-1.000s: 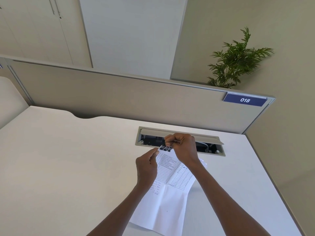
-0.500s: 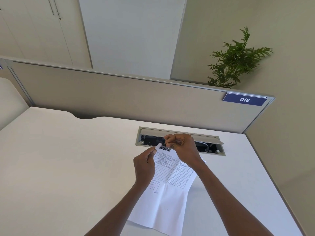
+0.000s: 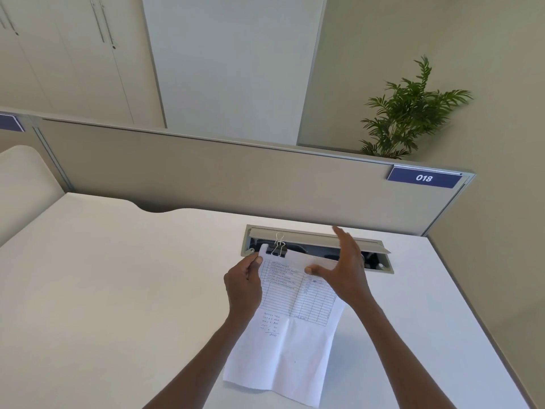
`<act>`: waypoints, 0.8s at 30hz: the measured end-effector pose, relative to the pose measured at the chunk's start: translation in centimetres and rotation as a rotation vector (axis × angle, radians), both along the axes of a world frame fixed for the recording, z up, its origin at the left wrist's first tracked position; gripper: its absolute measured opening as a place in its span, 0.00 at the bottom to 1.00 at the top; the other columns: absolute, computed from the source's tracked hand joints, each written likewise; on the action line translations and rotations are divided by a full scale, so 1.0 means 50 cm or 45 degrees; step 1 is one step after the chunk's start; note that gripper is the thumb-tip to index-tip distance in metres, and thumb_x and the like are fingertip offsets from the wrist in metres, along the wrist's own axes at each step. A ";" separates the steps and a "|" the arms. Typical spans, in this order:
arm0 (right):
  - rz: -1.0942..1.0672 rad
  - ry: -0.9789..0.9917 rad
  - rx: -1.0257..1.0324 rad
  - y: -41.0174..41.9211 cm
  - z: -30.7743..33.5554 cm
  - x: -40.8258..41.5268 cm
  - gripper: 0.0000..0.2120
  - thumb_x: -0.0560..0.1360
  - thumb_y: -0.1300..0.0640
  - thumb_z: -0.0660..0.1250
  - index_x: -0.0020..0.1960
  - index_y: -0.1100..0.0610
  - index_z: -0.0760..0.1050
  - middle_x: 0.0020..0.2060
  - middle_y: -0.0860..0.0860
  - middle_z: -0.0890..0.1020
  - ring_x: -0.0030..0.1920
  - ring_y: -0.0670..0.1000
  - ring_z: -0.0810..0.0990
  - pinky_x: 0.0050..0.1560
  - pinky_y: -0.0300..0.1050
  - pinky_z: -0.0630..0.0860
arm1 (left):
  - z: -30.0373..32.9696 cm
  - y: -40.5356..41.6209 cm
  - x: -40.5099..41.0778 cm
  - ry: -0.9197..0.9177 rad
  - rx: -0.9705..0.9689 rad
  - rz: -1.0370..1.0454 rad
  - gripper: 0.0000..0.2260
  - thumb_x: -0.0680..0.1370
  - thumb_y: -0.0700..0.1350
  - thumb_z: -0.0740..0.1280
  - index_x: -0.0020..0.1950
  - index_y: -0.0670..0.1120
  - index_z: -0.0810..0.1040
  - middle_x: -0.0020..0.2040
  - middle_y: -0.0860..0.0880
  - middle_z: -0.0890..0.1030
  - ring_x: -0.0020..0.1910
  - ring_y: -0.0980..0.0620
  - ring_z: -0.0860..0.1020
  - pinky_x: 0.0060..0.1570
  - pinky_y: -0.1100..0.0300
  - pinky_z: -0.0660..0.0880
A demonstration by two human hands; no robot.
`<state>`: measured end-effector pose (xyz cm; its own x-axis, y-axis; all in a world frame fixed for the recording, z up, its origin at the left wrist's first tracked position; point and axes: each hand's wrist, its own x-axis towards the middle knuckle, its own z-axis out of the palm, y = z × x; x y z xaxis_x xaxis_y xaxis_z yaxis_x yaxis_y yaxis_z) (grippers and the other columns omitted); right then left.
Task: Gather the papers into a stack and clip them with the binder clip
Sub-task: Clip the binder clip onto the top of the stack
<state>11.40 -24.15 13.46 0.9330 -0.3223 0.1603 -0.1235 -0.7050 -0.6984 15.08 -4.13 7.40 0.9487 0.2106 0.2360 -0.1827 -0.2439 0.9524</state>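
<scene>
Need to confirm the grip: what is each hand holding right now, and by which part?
The left hand pinches the papers at their top left corner, beside the clip. The right hand is open and holds nothing.

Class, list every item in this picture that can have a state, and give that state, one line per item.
binder clip: clamped on papers' top edge, wire handles up
papers: stacked, held above desk
left hand: pinches papers' corner
right hand: open, off the clip
desk cable hatch: lid raised

bright, even daylight, no glare; soft shadow under the papers (image 3: 287,343) on the desk (image 3: 118,290). right hand (image 3: 343,271) slightly motion-blurred; wide-angle bending at edges.
</scene>
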 end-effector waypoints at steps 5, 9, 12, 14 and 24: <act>-0.132 0.009 0.557 0.001 -0.022 -0.055 0.56 0.60 0.53 0.84 0.78 0.50 0.53 0.66 0.50 0.74 0.66 0.52 0.73 0.62 0.46 0.71 | 0.016 0.049 0.001 0.060 -0.080 -0.022 0.09 0.81 0.40 0.65 0.42 0.48 0.81 0.31 0.49 0.71 0.32 0.52 0.66 0.35 0.59 0.65; 0.008 0.111 0.903 0.034 -0.061 -0.088 0.26 0.64 0.64 0.81 0.59 0.57 0.77 0.49 0.53 0.87 0.48 0.52 0.86 0.45 0.42 0.82 | 0.031 0.082 0.003 0.148 -0.167 0.008 0.11 0.81 0.42 0.65 0.40 0.52 0.77 0.35 0.50 0.74 0.35 0.52 0.69 0.37 0.59 0.67; 0.046 0.142 0.980 0.076 -0.091 -0.112 0.16 0.67 0.64 0.79 0.53 0.58 0.82 0.47 0.53 0.87 0.49 0.54 0.86 0.46 0.44 0.82 | 0.051 0.108 0.003 0.195 -0.193 0.071 0.09 0.81 0.42 0.66 0.42 0.51 0.81 0.36 0.49 0.77 0.36 0.51 0.71 0.37 0.59 0.68; 0.053 0.157 1.003 0.104 -0.112 -0.125 0.14 0.68 0.65 0.77 0.53 0.58 0.82 0.47 0.52 0.87 0.48 0.55 0.86 0.45 0.44 0.82 | 0.060 0.128 0.012 0.219 -0.209 0.122 0.10 0.80 0.42 0.66 0.41 0.52 0.80 0.36 0.49 0.78 0.37 0.50 0.72 0.39 0.59 0.70; -0.073 0.195 0.997 0.251 -0.162 -0.123 0.07 0.74 0.65 0.72 0.50 0.57 0.82 0.41 0.52 0.88 0.42 0.54 0.87 0.39 0.45 0.82 | 0.070 0.249 0.064 0.433 -0.029 0.064 0.07 0.79 0.44 0.66 0.42 0.46 0.80 0.38 0.48 0.80 0.38 0.48 0.74 0.38 0.59 0.69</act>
<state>5.26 -11.58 5.38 0.9048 -0.3363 -0.2612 -0.2794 -0.0061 -0.9601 18.27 8.33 10.90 0.9605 0.2605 -0.0977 0.1581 -0.2221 0.9621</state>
